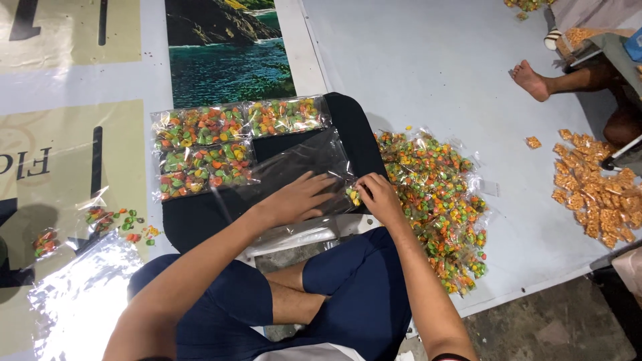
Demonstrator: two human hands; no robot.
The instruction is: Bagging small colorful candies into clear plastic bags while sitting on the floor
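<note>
The left hand (301, 197) lies flat, open, pinning a clear bag (301, 167) on the black board (354, 127) while the right hand (378, 194) pinches a packet (353, 196) at its mouth, pile (438, 200) beside.

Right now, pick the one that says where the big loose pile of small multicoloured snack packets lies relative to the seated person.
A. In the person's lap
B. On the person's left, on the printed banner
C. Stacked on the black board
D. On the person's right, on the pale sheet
D: the pile of small packets spreads over the pale sheet just beyond the right hand.
</note>
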